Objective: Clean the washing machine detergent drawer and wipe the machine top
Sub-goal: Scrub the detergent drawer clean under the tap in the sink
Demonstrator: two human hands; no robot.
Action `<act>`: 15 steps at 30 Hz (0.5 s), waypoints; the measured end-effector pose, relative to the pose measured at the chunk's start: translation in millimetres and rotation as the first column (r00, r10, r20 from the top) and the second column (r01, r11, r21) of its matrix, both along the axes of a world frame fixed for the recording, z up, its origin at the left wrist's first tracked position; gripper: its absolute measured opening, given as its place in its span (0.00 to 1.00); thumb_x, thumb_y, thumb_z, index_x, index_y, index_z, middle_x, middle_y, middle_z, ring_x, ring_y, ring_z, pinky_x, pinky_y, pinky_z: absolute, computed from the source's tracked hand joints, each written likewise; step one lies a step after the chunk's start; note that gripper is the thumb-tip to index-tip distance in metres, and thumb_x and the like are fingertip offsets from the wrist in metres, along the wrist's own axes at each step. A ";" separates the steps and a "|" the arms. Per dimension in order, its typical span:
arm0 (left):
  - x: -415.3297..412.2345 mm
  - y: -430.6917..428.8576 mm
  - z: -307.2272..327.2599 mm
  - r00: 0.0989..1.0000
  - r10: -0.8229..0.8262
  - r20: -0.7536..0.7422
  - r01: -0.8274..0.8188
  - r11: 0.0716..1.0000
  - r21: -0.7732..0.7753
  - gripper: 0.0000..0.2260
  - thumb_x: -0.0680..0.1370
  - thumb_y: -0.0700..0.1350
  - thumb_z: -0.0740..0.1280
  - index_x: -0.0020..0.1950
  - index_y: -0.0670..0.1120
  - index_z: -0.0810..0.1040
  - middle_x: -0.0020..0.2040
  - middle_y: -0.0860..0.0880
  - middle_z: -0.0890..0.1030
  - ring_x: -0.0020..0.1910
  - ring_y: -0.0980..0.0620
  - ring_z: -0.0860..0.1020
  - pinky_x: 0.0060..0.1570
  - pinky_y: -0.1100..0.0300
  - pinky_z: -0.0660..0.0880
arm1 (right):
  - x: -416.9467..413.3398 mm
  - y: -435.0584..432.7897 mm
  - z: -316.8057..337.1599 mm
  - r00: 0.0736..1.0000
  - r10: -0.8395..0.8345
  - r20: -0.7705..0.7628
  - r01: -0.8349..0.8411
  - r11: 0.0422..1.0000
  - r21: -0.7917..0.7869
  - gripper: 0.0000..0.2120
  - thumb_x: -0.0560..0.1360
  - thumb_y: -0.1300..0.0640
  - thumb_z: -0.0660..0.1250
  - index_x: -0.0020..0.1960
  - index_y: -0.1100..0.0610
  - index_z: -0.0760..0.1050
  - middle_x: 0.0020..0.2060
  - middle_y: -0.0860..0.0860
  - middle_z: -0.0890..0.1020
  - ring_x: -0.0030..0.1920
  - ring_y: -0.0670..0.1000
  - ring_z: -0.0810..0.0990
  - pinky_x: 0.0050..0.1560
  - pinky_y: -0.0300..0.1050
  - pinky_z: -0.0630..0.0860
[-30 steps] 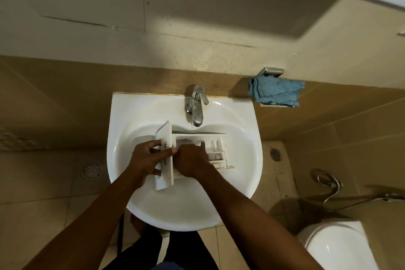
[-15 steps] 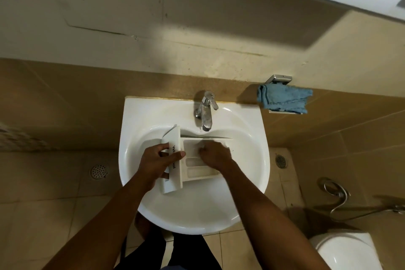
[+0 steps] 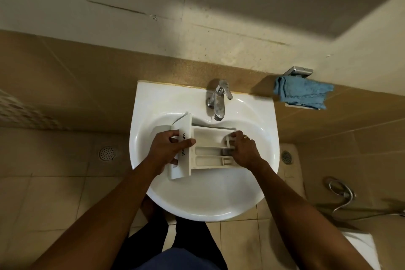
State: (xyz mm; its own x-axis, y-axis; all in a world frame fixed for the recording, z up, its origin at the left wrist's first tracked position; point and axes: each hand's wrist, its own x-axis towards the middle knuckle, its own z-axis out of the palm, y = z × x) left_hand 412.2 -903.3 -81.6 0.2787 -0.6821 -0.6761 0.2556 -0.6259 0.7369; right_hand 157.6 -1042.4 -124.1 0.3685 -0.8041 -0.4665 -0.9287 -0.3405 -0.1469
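A white detergent drawer [image 3: 208, 149] lies across the bowl of a white wash basin [image 3: 153, 103], its front panel to the left and its compartments facing up. My left hand [image 3: 168, 149] grips the front panel, thumb over the printed label. My right hand [image 3: 244, 149] holds the drawer's right end, fingers hooked over the rear wall and a small insert there. A blue cloth [image 3: 303, 93] hangs on a wall holder to the right of the basin. The washing machine is out of sight.
A chrome tap [image 3: 218, 101] stands at the basin's back, its spout just above the drawer. Tiled floor with a drain [image 3: 106, 153] lies left; another drain [image 3: 286, 156], a chrome hose [image 3: 341, 195] and a white toilet edge [image 3: 359, 247] are right.
My right hand has slid from the middle compartments to the drawer's right end. My left hand keeps its grip on the front panel. The camera view has shifted slightly.
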 end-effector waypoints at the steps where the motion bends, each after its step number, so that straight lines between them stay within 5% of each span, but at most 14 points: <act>1: -0.5 -0.2 0.6 1.000 -0.001 0.003 0.001 1.000 -0.003 0.30 0.69 0.50 0.83 0.68 0.46 0.79 0.50 0.44 0.84 0.49 0.48 0.83 0.37 0.46 0.85 | -1.0 -3.5 1.1 0.995 0.084 -0.051 -0.085 0.996 -0.018 0.34 0.75 0.42 0.73 0.71 0.60 0.65 0.64 0.57 0.80 0.64 0.61 0.79 0.61 0.53 0.72; 5: -1.7 -0.3 0.3 1.000 0.002 0.008 -0.002 1.000 -0.004 0.31 0.70 0.50 0.82 0.70 0.45 0.77 0.49 0.45 0.83 0.48 0.49 0.82 0.35 0.49 0.84 | 2.2 -15.8 14.0 0.957 0.242 -0.159 -0.246 0.969 -0.009 0.31 0.76 0.39 0.71 0.68 0.59 0.70 0.61 0.57 0.80 0.61 0.61 0.79 0.61 0.52 0.73; 7: -1.1 0.2 0.0 1.000 -0.001 0.003 0.001 1.000 -0.001 0.32 0.69 0.50 0.82 0.70 0.45 0.77 0.49 0.46 0.83 0.48 0.49 0.83 0.35 0.48 0.84 | 8.2 -16.6 24.4 0.953 0.272 -0.134 -0.288 0.950 -0.118 0.21 0.75 0.46 0.71 0.64 0.55 0.75 0.57 0.55 0.83 0.58 0.59 0.81 0.58 0.50 0.74; 10: 0.1 0.2 0.2 1.000 0.003 -0.005 -0.003 1.000 -0.001 0.33 0.69 0.50 0.83 0.71 0.45 0.77 0.50 0.45 0.83 0.49 0.50 0.82 0.36 0.47 0.84 | 33.4 -10.0 42.8 0.965 0.000 0.261 0.055 0.978 -0.202 0.07 0.74 0.55 0.68 0.49 0.49 0.83 0.45 0.49 0.87 0.46 0.52 0.84 0.51 0.46 0.78; 11: -0.3 -0.1 0.4 1.000 0.002 -0.008 -0.002 1.000 0.001 0.34 0.68 0.50 0.83 0.71 0.45 0.76 0.50 0.45 0.83 0.49 0.50 0.82 0.36 0.47 0.84 | 45.9 -8.4 47.0 0.869 -0.187 0.458 0.248 0.966 -0.075 0.07 0.75 0.56 0.67 0.45 0.50 0.84 0.42 0.50 0.88 0.44 0.52 0.85 0.50 0.47 0.80; 12: -0.3 -0.4 0.2 1.000 0.000 -0.008 0.000 1.000 0.002 0.34 0.68 0.50 0.83 0.71 0.45 0.77 0.51 0.44 0.83 0.49 0.50 0.83 0.36 0.46 0.85 | 59.4 -8.5 47.9 0.677 -0.425 0.601 0.407 0.896 0.177 0.08 0.75 0.59 0.67 0.42 0.52 0.85 0.41 0.54 0.87 0.43 0.55 0.86 0.50 0.50 0.82; 14: 0.3 -0.9 -0.3 1.000 -0.006 -0.009 0.006 1.000 0.001 0.33 0.68 0.50 0.83 0.70 0.45 0.78 0.51 0.43 0.84 0.49 0.49 0.83 0.37 0.44 0.85 | 86.4 -7.2 52.9 0.277 -0.780 0.561 0.402 0.624 0.670 0.10 0.77 0.67 0.63 0.46 0.64 0.83 0.41 0.62 0.85 0.44 0.62 0.85 0.53 0.59 0.84; 15: 0.1 -0.8 -0.3 1.000 -0.006 -0.011 0.006 1.000 0.001 0.32 0.68 0.50 0.83 0.69 0.45 0.79 0.51 0.42 0.84 0.49 0.49 0.83 0.38 0.43 0.85 | 95.3 -7.3 55.5 0.163 -0.862 0.481 0.313 0.507 0.803 0.11 0.78 0.68 0.59 0.48 0.67 0.81 0.42 0.64 0.83 0.47 0.63 0.85 0.55 0.58 0.84</act>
State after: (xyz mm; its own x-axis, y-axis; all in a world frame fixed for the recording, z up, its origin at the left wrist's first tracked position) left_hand 412.3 -904.1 -81.9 0.2668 -0.6829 -0.6800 0.2597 -0.6286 0.7331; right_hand 252.9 -1049.7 -68.6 0.2445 -0.7347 -0.6328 -0.1208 0.6245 -0.7717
